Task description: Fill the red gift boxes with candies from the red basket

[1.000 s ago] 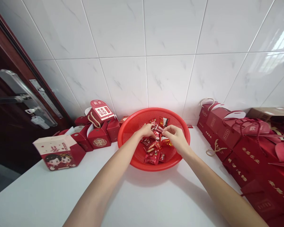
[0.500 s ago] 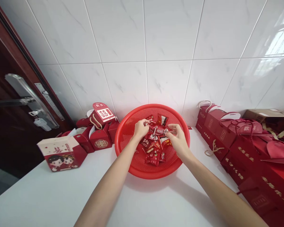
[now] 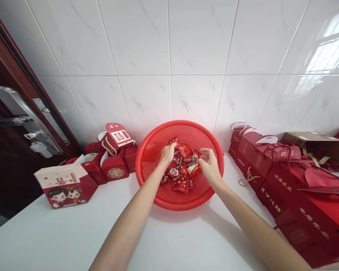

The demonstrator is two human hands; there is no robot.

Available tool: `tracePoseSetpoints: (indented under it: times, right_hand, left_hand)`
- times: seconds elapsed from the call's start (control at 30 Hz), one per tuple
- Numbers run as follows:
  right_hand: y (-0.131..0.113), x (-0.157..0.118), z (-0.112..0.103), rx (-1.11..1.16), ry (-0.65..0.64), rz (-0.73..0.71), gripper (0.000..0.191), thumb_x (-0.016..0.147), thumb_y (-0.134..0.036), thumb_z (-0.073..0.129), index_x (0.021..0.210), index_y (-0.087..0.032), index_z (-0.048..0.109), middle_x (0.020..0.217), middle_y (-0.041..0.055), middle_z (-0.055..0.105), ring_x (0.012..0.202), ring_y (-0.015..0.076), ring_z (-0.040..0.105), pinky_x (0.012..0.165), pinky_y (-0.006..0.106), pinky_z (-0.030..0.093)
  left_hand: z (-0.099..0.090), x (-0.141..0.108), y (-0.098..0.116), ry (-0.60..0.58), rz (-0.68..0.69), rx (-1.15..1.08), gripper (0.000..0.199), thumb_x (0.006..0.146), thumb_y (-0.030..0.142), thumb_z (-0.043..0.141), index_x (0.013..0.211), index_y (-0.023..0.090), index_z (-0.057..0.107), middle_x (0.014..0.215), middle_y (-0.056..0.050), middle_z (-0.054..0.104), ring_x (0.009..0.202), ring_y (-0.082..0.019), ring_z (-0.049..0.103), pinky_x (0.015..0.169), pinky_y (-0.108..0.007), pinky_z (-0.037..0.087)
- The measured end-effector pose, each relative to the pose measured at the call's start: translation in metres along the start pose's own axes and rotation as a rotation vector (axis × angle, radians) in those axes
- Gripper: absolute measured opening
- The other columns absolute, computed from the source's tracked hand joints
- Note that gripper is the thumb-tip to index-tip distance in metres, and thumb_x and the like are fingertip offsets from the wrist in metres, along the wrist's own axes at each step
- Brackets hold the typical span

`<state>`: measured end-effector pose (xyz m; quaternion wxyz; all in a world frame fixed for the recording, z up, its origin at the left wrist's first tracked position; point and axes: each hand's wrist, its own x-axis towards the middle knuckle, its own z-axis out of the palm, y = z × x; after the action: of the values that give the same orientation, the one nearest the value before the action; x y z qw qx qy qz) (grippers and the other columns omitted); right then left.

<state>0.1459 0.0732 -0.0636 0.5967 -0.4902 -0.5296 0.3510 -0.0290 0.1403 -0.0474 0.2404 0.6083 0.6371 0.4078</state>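
A round red plastic basket [image 3: 180, 206] with a perforated wall stands on the white table against the tiled wall. Several red wrapped candies [image 3: 181, 185] lie in its middle. Over the left part of the pile, my left hand [image 3: 167, 154] has its fingers closed on a red packet [image 3: 185, 150]. My right hand [image 3: 209, 165] is at the right side of the pile, thumb and fingers curved towards a candy; its fingertips partly hide what they touch, and I cannot make out whether it grips anything.
Red gift boxes [image 3: 115, 168] and a cartoon-printed box [image 3: 66, 188] stand at the left, near a dark door with a handle [image 3: 31, 116]. Stacked red boxes [image 3: 285, 188] and an open cardboard box [image 3: 313, 137] fill the right side of the white table [image 3: 169, 241].
The red packet at my left fingers has been lifted or shifted, and candies in the pile have moved. The whole view has turned slightly to the right.
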Motion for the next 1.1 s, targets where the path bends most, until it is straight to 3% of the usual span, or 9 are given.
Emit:
tracePoseSetpoints:
  times: [0.1, 0.23, 0.37, 0.53, 0.67, 0.77, 0.87, 1.0, 1.1]
  right_hand:
    - [0.001, -0.001, 0.001, -0.023, -0.003, -0.047, 0.035, 0.072, -0.026, 0.053, 0.107, -0.023, 0.053, 0.126, 0.0107, 0.061, 0.108, 0.0256, 0.061, 0.085, 0.04, 0.052]
    - [0.002, -0.002, 0.0, -0.075, 0.012, -0.079, 0.035, 0.073, -0.023, 0.05, 0.108, -0.022, 0.052, 0.127, 0.0118, 0.06, 0.108, 0.0253, 0.061, 0.09, 0.042, 0.051]
    - [0.007, 0.001, 0.0, -0.173, 0.015, -0.158, 0.037, 0.075, -0.018, 0.047, 0.111, -0.022, 0.052, 0.126, 0.0131, 0.062, 0.115, 0.0271, 0.059, 0.098, 0.045, 0.047]
    - [0.025, 0.009, -0.001, -0.359, -0.04, -0.27, 0.048, 0.073, -0.013, 0.047, 0.12, -0.021, 0.053, 0.125, 0.0134, 0.062, 0.123, 0.0301, 0.055, 0.104, 0.05, 0.044]
    - [0.039, 0.015, -0.003, -0.518, -0.078, -0.35, 0.058, 0.072, -0.012, 0.049, 0.13, -0.018, 0.051, 0.128, 0.0159, 0.06, 0.124, 0.0327, 0.054, 0.106, 0.05, 0.044]
    - [0.046, 0.018, -0.005, -0.584, -0.115, -0.374, 0.063, 0.074, -0.015, 0.052, 0.137, -0.013, 0.049, 0.135, 0.0201, 0.056, 0.125, 0.035, 0.053, 0.107, 0.051, 0.044]
    - [0.05, 0.019, -0.007, -0.62, -0.131, -0.361, 0.071, 0.074, -0.018, 0.056, 0.144, -0.016, 0.045, 0.149, 0.0202, 0.046, 0.135, 0.037, 0.046, 0.11, 0.053, 0.041]
    - [0.053, 0.019, -0.008, -0.696, -0.212, -0.313, 0.077, 0.076, -0.021, 0.061, 0.151, -0.016, 0.042, 0.162, 0.0219, 0.027, 0.148, 0.0407, 0.029, 0.116, 0.057, 0.033]
    - [0.054, 0.02, -0.008, -0.719, -0.255, -0.316, 0.07, 0.079, -0.022, 0.064, 0.147, -0.018, 0.049, 0.162, 0.0206, 0.027, 0.152, 0.0417, 0.022, 0.117, 0.059, 0.029]
  left_hand:
    - [0.001, -0.002, 0.003, -0.04, 0.018, 0.002, 0.029, 0.085, 0.041, 0.062, 0.078, 0.018, 0.077, 0.08, -0.003, 0.077, 0.084, -0.023, 0.07, 0.077, -0.031, 0.051]
    - [0.003, -0.005, 0.007, -0.045, 0.064, -0.014, 0.013, 0.07, 0.032, 0.078, 0.071, 0.019, 0.075, 0.077, -0.002, 0.077, 0.084, -0.023, 0.07, 0.081, -0.03, 0.051]
    - [0.006, -0.003, 0.005, 0.052, 0.098, -0.1, 0.019, 0.074, 0.03, 0.073, 0.088, 0.018, 0.076, 0.094, -0.006, 0.079, 0.093, -0.023, 0.071, 0.088, -0.031, 0.051]
    - [0.007, 0.001, 0.0, 0.103, 0.098, -0.305, 0.018, 0.072, 0.032, 0.065, 0.081, 0.017, 0.071, 0.087, -0.005, 0.077, 0.082, -0.02, 0.071, 0.074, -0.027, 0.054]
    - [0.005, -0.002, 0.002, 0.213, 0.078, -0.482, 0.021, 0.073, 0.039, 0.056, 0.072, 0.018, 0.063, 0.077, -0.003, 0.073, 0.073, -0.017, 0.067, 0.066, -0.025, 0.053]
    - [0.002, -0.004, 0.005, 0.268, 0.071, -0.582, 0.022, 0.071, 0.04, 0.057, 0.069, 0.019, 0.059, 0.074, -0.002, 0.07, 0.071, -0.017, 0.066, 0.066, -0.026, 0.054]
    - [-0.003, -0.005, 0.009, 0.296, 0.069, -0.648, 0.022, 0.07, 0.04, 0.059, 0.073, 0.018, 0.063, 0.078, -0.002, 0.072, 0.076, -0.018, 0.068, 0.07, -0.027, 0.055]
    - [-0.009, -0.008, 0.011, 0.328, 0.127, -0.619, 0.024, 0.07, 0.036, 0.067, 0.084, 0.017, 0.068, 0.089, -0.004, 0.076, 0.088, -0.021, 0.071, 0.08, -0.029, 0.056]
    - [-0.012, -0.011, 0.007, 0.344, 0.178, -0.455, 0.022, 0.078, 0.035, 0.065, 0.09, 0.017, 0.067, 0.097, -0.007, 0.076, 0.094, -0.023, 0.071, 0.087, -0.032, 0.055]
